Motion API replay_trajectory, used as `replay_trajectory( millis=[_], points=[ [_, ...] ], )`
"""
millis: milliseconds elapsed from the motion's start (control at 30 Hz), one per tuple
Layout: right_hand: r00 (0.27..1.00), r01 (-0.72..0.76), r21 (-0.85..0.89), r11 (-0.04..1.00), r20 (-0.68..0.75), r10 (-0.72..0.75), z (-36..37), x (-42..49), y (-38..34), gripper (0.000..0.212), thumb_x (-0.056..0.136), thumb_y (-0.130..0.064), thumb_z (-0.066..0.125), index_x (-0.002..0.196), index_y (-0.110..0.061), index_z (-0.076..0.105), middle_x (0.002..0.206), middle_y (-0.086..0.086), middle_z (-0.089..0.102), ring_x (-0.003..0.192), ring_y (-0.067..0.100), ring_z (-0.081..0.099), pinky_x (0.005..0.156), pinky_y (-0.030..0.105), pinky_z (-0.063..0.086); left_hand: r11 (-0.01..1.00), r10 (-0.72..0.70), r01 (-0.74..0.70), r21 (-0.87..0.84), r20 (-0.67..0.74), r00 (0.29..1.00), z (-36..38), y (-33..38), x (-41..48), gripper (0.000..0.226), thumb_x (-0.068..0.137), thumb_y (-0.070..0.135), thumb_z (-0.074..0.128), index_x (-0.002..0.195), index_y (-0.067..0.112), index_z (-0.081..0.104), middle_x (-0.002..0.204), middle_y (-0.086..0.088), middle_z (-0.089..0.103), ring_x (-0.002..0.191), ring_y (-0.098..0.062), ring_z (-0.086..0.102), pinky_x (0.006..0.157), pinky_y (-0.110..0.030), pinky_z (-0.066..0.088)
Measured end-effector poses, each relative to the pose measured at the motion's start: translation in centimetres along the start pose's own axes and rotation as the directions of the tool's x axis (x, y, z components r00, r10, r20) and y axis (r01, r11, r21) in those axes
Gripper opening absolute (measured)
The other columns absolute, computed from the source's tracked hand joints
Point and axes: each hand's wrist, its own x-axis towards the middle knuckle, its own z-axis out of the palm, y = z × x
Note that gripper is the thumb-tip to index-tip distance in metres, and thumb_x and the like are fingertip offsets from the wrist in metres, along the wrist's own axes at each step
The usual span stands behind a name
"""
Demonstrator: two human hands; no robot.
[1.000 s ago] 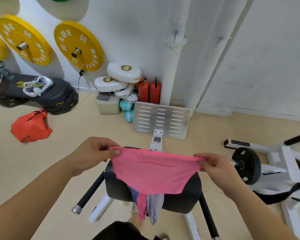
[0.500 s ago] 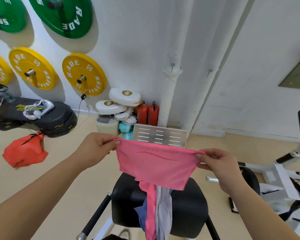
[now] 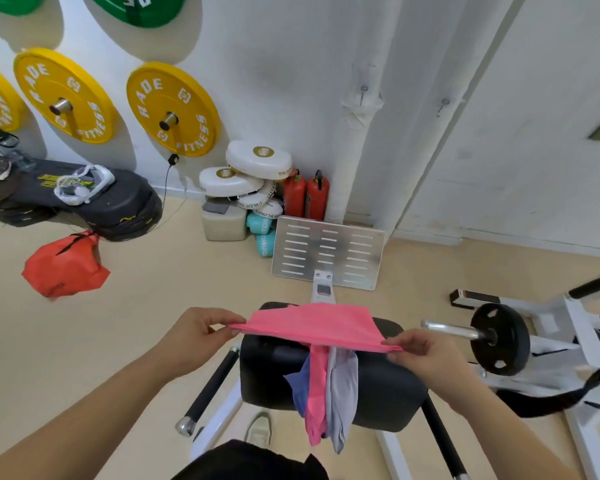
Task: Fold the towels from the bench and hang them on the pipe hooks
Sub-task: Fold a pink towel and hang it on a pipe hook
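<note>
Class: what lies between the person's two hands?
In the head view, a pink towel spans the gap, pinched by the left hand and right hand, above the bench.

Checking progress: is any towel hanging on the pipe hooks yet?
No, both hooks are bare; the left hand and right hand hold the pink towel.

Gym: wall-hung weight plates (image 3: 173, 109), bench (image 3: 378, 386)
</note>
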Motion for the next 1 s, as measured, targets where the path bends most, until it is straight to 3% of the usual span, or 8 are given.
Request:
replay_trajectory(
  millis=[133, 300, 367, 467, 667, 767, 900, 1000],
  points=[
    [0.979, -0.099, -0.169, 0.981, 0.159, 0.126, 2.2, -1.2, 5.0, 0.010, 0.085, -0.008, 0.080, 0.087, -0.017, 0.076, 0.092, -0.014, 0.080, 0.095, 0.003, 0.073, 0.085, 0.022, 0.056, 0.989, -0.135, 0.126, 0.083, 0.124, 0.983, 3.7, -3.3, -3.3, 0.023, 0.094, 0.014, 0.070, 0.100, 0.034, 0.081, 0.098, 0.023, 0.077, 0.097, 0.006, 0.069, 0.097, -0.030, 0.055],
    [0.963, -0.052, -0.242, 0.969, 0.246, 0.113, 1.9, -3.3, 8.1, 0.010, 0.086, -0.011, 0.076, 0.083, -0.010, 0.066, 0.092, -0.002, 0.077, 0.102, 0.007, 0.070, 0.082, 0.021, 0.057, 0.977, -0.201, 0.191, 0.092, 0.113, 0.973, 5.9, -3.3, -6.6, 0.021, 0.096, 0.012, 0.066, 0.096, 0.027, 0.081, 0.080, 0.025, 0.074, 0.059, 0.009, 0.064, 0.058, -0.012, 0.052],
    [0.959, -0.020, -0.300, 0.954, 0.263, 0.103, 1.5, -3.7, 8.5, 0.008, 0.088, -0.017, 0.074, 0.085, -0.017, 0.067, 0.088, 0.000, 0.075, 0.087, 0.009, 0.070, 0.074, 0.020, 0.054, 0.975, -0.209, 0.199, 0.098, 0.105, 0.972, 6.6, -3.7, -7.3, 0.025, 0.095, 0.009, 0.066, 0.091, 0.029, 0.081, 0.082, 0.023, 0.076, 0.071, 0.005, 0.067, 0.069, -0.014, 0.051],
    [0.968, 0.006, -0.284, 0.959, 0.241, 0.065, 1.4, -3.3, 9.0, 0.004, 0.093, -0.021, 0.071, 0.090, -0.022, 0.068, 0.086, 0.001, 0.075, 0.081, 0.016, 0.071, 0.073, 0.026, 0.057, 0.970, -0.232, 0.225, 0.093, 0.078, 0.970, 7.3, -4.2, -7.1, 0.032, 0.094, 0.006, 0.063, 0.085, 0.033, 0.077, 0.084, 0.021, 0.075, 0.083, 0.002, 0.068, 0.074, -0.016, 0.048],
    [0.988, -0.087, -0.155, 0.984, 0.111, 0.105, 3.2, 0.4, 9.7, 0.003, 0.096, -0.021, 0.068, 0.095, -0.019, 0.067, 0.089, -0.002, 0.074, 0.083, 0.014, 0.070, 0.073, 0.025, 0.057, 0.971, -0.218, 0.215, 0.104, 0.026, 0.976, 9.1, -4.7, -2.3, 0.025, 0.097, 0.014, 0.060, 0.092, 0.035, 0.074, 0.088, 0.012, 0.074, 0.077, -0.002, 0.066, 0.068, -0.017, 0.048],
    [0.986, -0.143, -0.166, 0.976, 0.063, 0.155, 4.1, 3.3, 9.6, 0.002, 0.096, -0.021, 0.066, 0.094, -0.020, 0.067, 0.093, -0.002, 0.072, 0.090, 0.016, 0.067, 0.079, 0.029, 0.054, 0.961, -0.255, 0.243, 0.135, 0.078, 0.964, 9.5, -5.7, 1.5, 0.020, 0.096, 0.014, 0.061, 0.096, 0.028, 0.075, 0.092, 0.009, 0.074, 0.090, -0.012, 0.068, 0.079, -0.024, 0.053],
    [0.983, -0.161, -0.242, 0.957, 0.048, 0.178, 5.5, 7.2, 9.2, 0.006, 0.095, -0.021, 0.065, 0.093, -0.015, 0.067, 0.091, 0.006, 0.071, 0.089, 0.023, 0.066, 0.074, 0.027, 0.049, 0.931, -0.310, 0.271, 0.246, 0.135, 0.941, 10.2, -7.6, 4.4, 0.021, 0.094, 0.014, 0.058, 0.090, 0.032, 0.068, 0.090, 0.010, 0.070, 0.084, -0.009, 0.064, 0.069, -0.014, 0.045],
    [0.979, -0.170, -0.290, 0.942, 0.055, 0.194, 6.3, 9.4, 8.7, 0.004, 0.095, -0.019, 0.063, 0.094, -0.017, 0.066, 0.089, 0.002, 0.071, 0.086, 0.019, 0.066, 0.069, 0.023, 0.047, 0.903, -0.361, 0.302, 0.304, 0.161, 0.919, 10.7, -9.1, 5.2, 0.020, 0.092, 0.017, 0.058, 0.093, 0.033, 0.069, 0.093, 0.005, 0.072, 0.087, -0.017, 0.066, 0.074, -0.026, 0.051]
  ],
)
